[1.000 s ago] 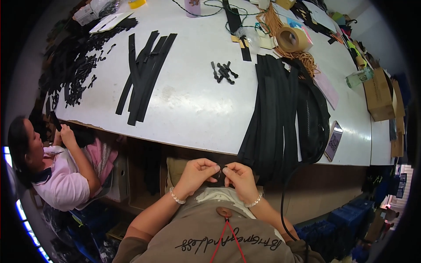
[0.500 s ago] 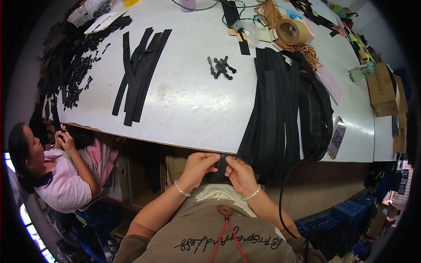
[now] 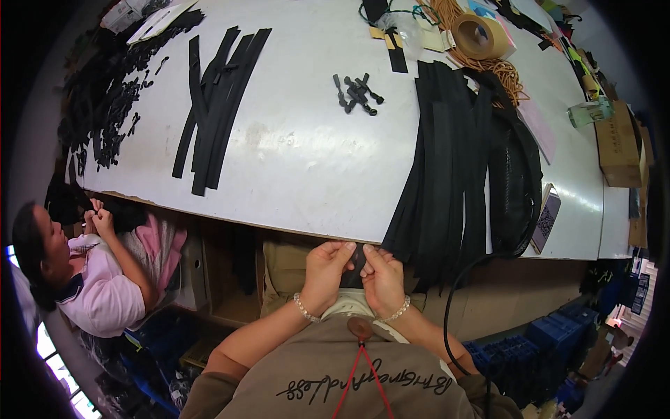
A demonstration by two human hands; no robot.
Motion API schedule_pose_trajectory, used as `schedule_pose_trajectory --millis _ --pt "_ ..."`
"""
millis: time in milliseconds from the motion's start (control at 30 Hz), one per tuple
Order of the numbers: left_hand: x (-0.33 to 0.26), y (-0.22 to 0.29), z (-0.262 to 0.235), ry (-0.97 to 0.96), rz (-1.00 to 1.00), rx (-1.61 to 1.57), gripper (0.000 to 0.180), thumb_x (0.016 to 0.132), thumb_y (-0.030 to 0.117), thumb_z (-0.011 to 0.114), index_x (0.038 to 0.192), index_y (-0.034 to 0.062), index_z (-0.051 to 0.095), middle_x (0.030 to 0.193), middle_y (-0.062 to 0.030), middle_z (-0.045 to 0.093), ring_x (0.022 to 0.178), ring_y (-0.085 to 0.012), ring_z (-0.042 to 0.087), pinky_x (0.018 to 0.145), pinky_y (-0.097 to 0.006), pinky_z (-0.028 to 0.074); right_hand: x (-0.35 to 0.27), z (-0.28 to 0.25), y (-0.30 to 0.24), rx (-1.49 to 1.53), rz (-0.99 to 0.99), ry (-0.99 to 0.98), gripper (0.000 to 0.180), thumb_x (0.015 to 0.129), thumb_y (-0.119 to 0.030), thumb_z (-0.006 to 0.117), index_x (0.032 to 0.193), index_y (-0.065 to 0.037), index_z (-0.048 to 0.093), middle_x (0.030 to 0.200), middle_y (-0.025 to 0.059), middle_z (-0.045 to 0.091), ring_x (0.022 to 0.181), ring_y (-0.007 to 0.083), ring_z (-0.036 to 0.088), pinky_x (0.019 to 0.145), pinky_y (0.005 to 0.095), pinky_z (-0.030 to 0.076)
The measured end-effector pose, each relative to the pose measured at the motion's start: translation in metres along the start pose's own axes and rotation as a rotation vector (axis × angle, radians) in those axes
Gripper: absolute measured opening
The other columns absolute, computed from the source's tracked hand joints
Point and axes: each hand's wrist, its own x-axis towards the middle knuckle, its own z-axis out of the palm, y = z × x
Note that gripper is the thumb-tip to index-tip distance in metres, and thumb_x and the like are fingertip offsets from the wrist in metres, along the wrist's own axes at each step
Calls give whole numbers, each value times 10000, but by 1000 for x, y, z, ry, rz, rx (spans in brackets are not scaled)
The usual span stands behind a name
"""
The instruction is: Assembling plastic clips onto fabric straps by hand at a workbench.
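My left hand [image 3: 325, 274] and my right hand [image 3: 384, 281] meet just off the table's near edge. Both are closed in a pinch on a black strip [image 3: 358, 260], with thumbs and fingertips close together. Most of that strip is hidden by my fingers or lost against dark cloth. Right beside my right hand, a thick bundle of long black strips [image 3: 447, 167] lies on the table with its ends hanging over the edge. Farther out is a small heap of black zipper-pull-like pieces [image 3: 358, 94].
More black strips [image 3: 222, 105] lie at left centre, beyond them a dark pile [image 3: 112, 105]. A black bag [image 3: 513, 181], a phone [image 3: 546, 218], a tape roll [image 3: 481, 36] and a cardboard box [image 3: 618, 146] are on the right. A co-worker [image 3: 98, 279] sits at left.
My hands have drawn a little closer together, the left shifting slightly right, both still pinching the black strip. The view has shifted a little, so the table's things sit slightly differently.
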Motion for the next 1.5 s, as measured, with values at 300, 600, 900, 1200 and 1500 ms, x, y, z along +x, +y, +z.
schedule_pose_trajectory --millis 300,600,900,1200,1500 --pt "-32 26 -10 -216 142 221 100 811 -7 629 910 -22 617 838 -51 628 761 -84 584 664 -205 488 -18 -16 -8 -272 -246 -275 91 837 -5 595 924 11 572 802 11 569 671 58 526 604 183 432" --pt "-46 40 -6 -348 551 382 115 766 -91 619 862 -27 628 884 -95 619 818 -137 590 708 -237 487 -36 -11 -17 -445 -666 -454 127 786 81 597 889 11 573 936 92 560 856 127 539 732 221 453" --pt "-50 41 -7 -367 664 464 128 742 -99 623 835 -12 635 857 -98 634 807 -166 605 700 -253 490 -42 -11 -17 -427 -680 -453 144 773 103 605 890 20 589 942 86 570 876 131 548 773 228 446" --pt "-47 40 -8 -357 621 464 125 751 -78 636 859 -16 628 885 -84 627 816 -147 602 708 -249 490 -41 -8 -19 -432 -656 -461 146 785 106 588 905 26 573 953 84 558 862 122 542 762 228 450" --pt "-44 41 -4 -334 256 326 156 781 -39 648 932 -17 614 906 -50 611 827 -86 582 724 -214 495 -39 -8 -19 -405 -519 -387 98 828 28 584 916 20 540 906 59 551 711 72 532 635 204 473"
